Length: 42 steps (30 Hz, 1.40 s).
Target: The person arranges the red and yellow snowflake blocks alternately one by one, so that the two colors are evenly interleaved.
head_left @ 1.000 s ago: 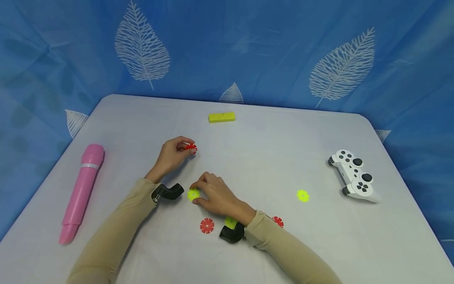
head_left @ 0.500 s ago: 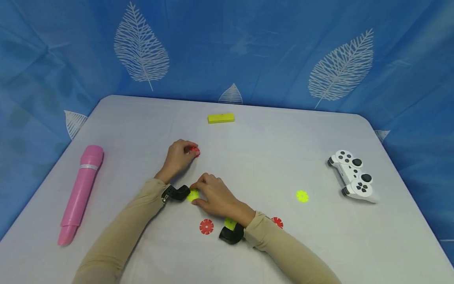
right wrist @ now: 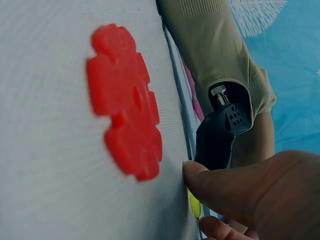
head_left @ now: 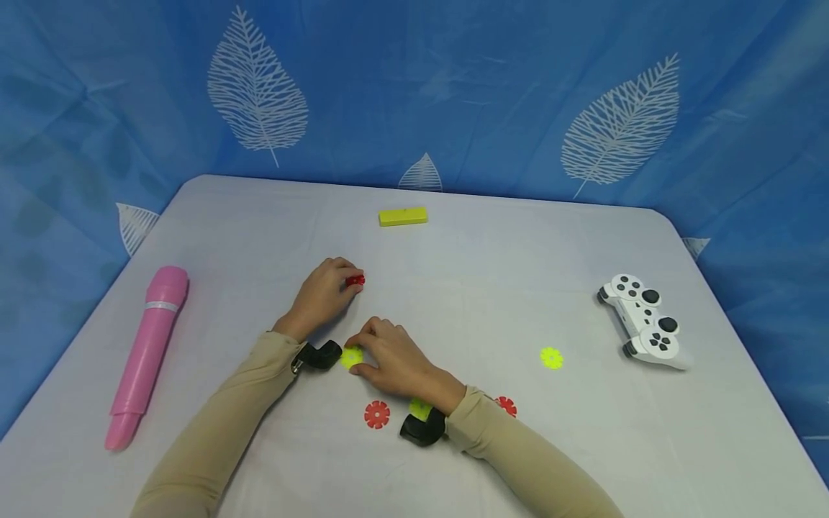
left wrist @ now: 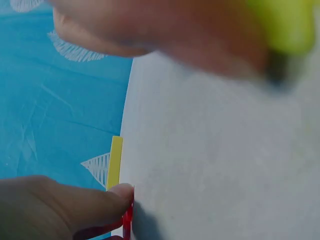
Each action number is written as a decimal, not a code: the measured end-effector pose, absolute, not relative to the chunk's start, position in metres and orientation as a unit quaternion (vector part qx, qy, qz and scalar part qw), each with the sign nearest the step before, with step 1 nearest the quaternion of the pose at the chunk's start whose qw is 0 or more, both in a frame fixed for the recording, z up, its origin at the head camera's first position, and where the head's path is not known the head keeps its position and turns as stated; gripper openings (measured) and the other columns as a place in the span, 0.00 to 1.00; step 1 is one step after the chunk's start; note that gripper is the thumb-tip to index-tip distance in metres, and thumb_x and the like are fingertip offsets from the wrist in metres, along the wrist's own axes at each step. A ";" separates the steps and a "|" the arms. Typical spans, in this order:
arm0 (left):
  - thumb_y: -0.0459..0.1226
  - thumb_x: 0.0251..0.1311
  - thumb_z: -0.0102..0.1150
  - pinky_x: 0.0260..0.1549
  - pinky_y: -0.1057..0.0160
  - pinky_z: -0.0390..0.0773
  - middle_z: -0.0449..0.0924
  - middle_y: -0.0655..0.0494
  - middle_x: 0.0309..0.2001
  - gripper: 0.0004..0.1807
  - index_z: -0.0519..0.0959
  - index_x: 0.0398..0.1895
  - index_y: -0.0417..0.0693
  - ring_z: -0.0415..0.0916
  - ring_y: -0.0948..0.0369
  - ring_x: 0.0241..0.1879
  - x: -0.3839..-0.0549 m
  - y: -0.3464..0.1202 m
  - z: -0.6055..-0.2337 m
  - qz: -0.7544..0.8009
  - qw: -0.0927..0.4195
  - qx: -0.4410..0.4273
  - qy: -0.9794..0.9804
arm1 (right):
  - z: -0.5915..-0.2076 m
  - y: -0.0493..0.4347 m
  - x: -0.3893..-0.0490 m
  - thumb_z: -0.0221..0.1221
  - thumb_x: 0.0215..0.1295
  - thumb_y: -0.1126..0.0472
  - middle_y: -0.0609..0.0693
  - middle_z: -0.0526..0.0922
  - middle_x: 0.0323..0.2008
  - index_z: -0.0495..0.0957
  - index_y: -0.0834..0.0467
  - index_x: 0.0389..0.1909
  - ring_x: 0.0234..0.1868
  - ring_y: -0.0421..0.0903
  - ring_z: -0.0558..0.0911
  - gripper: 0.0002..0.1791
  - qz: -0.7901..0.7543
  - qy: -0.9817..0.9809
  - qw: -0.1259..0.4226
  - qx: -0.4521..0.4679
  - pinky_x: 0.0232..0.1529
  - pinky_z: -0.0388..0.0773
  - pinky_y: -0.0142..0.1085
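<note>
My left hand [head_left: 322,295] pinches a red notched plastic disc [head_left: 356,280] between thumb and fingers, above the table's left-middle. In the left wrist view the thumb covers part of this red disc [left wrist: 128,222], seen nearly edge-on. Closer to me, my right hand [head_left: 396,358] holds a yellow-green notched disc [head_left: 351,357] at its rim with thumb and fingertips. A second red disc [head_left: 377,414] lies flat in front of the right hand, and it looks large in the right wrist view. Another yellow-green disc [head_left: 419,409] is partly hidden beneath the right wrist.
A red disc [head_left: 506,406] lies partly behind the right sleeve, with a yellow-green disc [head_left: 552,357] farther right. On the right rests a white game controller [head_left: 644,320]; a pink microphone-shaped object [head_left: 147,356] lies left. A yellow bar [head_left: 403,216] sits near the back edge.
My left hand has shifted slightly right and toward me, and the red disc it pinches has tilted to show less of its face. My right hand stays in place.
</note>
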<state>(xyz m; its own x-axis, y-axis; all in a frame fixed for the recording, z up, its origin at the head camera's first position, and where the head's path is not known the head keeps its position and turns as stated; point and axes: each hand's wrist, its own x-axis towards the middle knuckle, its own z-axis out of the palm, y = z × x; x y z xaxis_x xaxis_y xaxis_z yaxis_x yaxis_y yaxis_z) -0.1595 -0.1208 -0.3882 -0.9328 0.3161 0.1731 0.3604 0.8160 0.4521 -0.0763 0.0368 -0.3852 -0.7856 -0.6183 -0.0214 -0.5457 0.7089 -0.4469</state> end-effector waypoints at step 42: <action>0.28 0.58 0.51 0.43 0.58 0.70 0.74 0.51 0.39 0.13 0.81 0.44 0.44 0.68 0.55 0.40 -0.160 -0.130 -0.393 -0.203 0.045 -0.258 -0.943 | -0.387 0.039 -0.077 0.59 0.57 0.64 0.45 0.77 0.38 0.74 0.54 0.49 0.34 0.37 0.72 0.17 -0.327 0.864 0.126 -0.360 0.37 0.69 0.23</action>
